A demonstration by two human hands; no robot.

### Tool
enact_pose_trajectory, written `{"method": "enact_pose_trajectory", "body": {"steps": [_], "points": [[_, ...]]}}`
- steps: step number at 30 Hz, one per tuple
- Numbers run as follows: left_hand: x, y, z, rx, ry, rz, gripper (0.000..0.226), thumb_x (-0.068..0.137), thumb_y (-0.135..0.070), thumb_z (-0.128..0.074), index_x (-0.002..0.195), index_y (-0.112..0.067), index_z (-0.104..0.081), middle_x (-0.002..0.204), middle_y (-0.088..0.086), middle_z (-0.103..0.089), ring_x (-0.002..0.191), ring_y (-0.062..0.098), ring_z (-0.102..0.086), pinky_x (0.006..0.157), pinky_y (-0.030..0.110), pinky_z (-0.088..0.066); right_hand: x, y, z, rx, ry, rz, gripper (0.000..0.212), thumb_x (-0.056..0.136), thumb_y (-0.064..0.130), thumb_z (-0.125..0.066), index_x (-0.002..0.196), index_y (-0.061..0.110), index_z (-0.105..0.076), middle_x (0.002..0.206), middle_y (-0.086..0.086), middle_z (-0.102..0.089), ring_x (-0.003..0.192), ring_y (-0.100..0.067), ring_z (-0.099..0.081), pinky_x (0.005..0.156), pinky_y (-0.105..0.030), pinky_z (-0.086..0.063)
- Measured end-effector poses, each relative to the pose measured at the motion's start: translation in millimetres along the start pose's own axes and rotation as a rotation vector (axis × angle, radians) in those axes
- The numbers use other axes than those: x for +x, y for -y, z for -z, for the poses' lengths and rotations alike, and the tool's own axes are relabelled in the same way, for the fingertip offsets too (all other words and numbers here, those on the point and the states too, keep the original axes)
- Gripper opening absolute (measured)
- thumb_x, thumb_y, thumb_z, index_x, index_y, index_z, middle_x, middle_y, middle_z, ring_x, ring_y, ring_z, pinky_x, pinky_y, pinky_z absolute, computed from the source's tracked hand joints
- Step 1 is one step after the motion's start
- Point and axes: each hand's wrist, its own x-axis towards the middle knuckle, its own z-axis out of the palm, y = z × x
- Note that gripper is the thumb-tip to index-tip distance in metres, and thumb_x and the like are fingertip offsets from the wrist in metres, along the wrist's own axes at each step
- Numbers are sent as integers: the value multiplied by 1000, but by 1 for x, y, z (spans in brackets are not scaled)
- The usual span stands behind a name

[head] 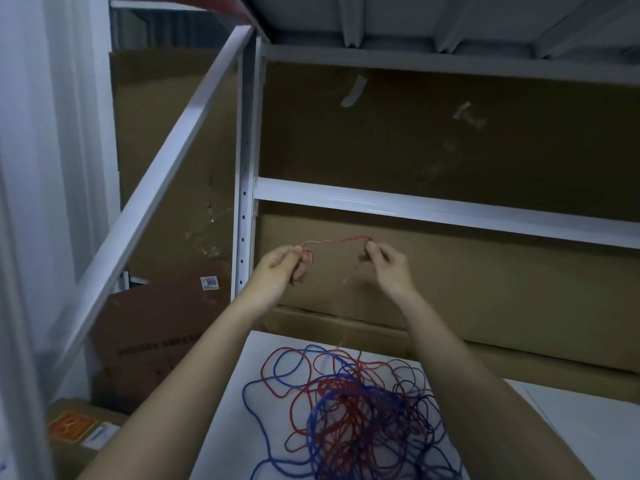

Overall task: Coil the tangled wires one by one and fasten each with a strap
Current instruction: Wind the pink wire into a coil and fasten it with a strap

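Both hands — left (282,268), right (388,266) — pinch a red wire (341,240), its blurred tail fading toward the tangle (349,407).

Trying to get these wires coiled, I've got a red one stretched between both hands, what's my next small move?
Probably loop it round the left hand: the red wire spans to the right hand, its tail trailing into the tangle.

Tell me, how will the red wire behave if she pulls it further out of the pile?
Probably floppy: the red wire sags between the left hand and right hand. It will likely snag and drag the tangled pile, whose red and blue loops cross.
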Motion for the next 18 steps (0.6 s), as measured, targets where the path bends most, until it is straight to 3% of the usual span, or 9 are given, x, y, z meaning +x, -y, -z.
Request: {"method": "enact_pose_trajectory", "body": {"steps": [4, 6, 9, 11, 14, 18], "points": [[-15, 4, -7, -266, 81, 112, 35, 103, -16, -28, 73, -10, -45, 51, -3, -37, 49, 12, -34, 65, 27, -34, -16, -6, -7, 198, 82, -175, 28, 99, 34, -44, 81, 15, -54, 71, 0, -51, 65, -14, -53, 63, -25, -45], [-17, 5, -7, -565, 54, 133, 32, 101, -16, -27, 74, -11, -44, 49, -5, -32, 46, 10, -30, 61, 26, -31, -22, -9, -16, 106, 54, -148, 29, 98, 35, -48, 79, 15, -56, 69, 0, -50, 64, -12, -47, 60, -24, -39], [-16, 4, -4, -818, -70, 105, 30, 102, -16, -29, 81, -9, -49, 52, -5, -41, 47, 7, -39, 58, 18, -45, -39, -24, -26, -75, 93, -32, 31, 96, 38, -51, 79, 14, -62, 64, 2, -52, 59, -11, -46, 57, -24, -35], [-15, 7, -1, -816, -184, 92, 28, 102, -14, -31, 91, -5, -55, 59, -3, -57, 54, 5, -54, 58, 15, -48, -56, -40, -32, -292, 129, 111, 33, 96, 44, -49, 74, 22, -59, 61, 4, -52, 54, -11, -47, 53, -27, -37], [-8, 19, 0, -786, -260, 76, 29, 104, -10, -30, 104, 1, -56, 73, 2, -67, 67, 8, -62, 65, 15, -50, -79, -61, -42, -667, -19, 559, 35, 96, 40, -49, 69, 23, -61, 60, 6, -53, 51, -13, -49, 45, -26, -35], [-2, 37, -6, -405, -287, 73, 27, 105, -10, -26, 104, -10, -53, 97, 5, -71, 86, 9, -68, 80, 19, -49, -95, -71, -43, -678, -1, 956, 32, 95, 31, -50, 69, 18, -64, 61, 2, -54, 54, -17, -50, 44, -27, -38]]}}
